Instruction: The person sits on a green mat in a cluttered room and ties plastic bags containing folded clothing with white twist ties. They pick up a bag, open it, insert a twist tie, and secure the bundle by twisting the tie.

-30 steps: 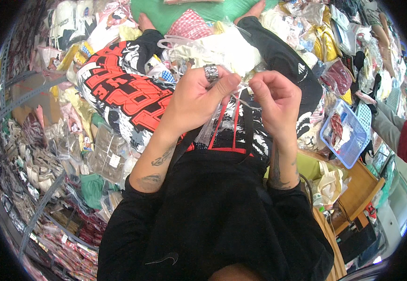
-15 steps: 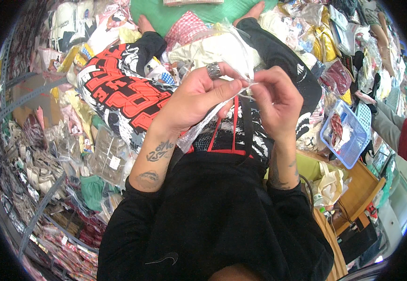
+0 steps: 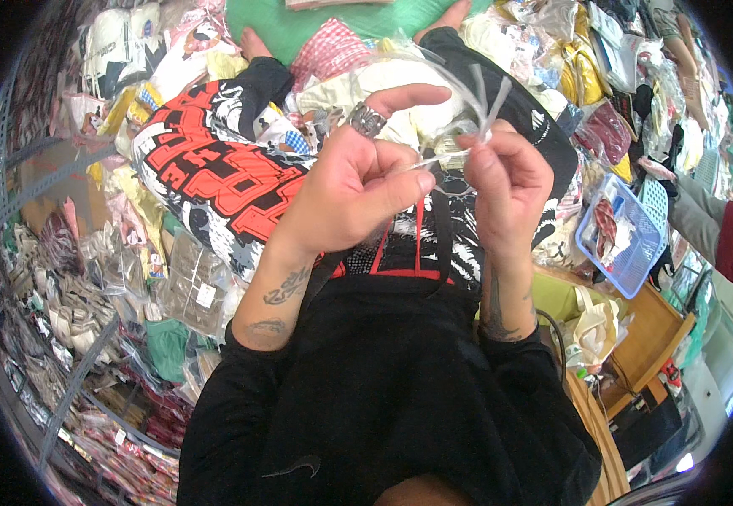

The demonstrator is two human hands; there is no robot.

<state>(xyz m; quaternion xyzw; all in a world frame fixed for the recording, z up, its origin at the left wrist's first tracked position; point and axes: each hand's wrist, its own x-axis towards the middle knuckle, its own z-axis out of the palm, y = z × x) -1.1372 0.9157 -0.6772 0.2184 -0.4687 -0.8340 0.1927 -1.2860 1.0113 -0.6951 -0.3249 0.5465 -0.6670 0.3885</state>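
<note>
A thin white plastic string [image 3: 444, 158] is stretched tight between my two hands, above my lap. My left hand [image 3: 351, 190], with a wide silver ring, pinches one end between the thumb and curled fingers while its index finger sticks out to the right. My right hand [image 3: 512, 190] grips the string between thumb and bent fingers. From its fingertips, loose translucent tails rise, and a thin loop hangs below the taut stretch. Beyond the hands lie cream-coloured cloth [image 3: 400, 93] and a red-and-white checked cloth piece [image 3: 326, 52] in clear plastic.
Bagged cloth goods are heaped all around my legs. A blue plastic basket [image 3: 615, 240] stands at the right, near a wooden drawer [image 3: 657, 341]. A green cushion [image 3: 316, 29] lies at my feet. Metal racking [image 3: 54, 135] runs along the left; another person's trouser leg [image 3: 695, 219] shows far right.
My hands have drawn apart, pulling the string taut between them. My left index finger has lifted off and straightened. The loose tails now stand up from the right hand.
</note>
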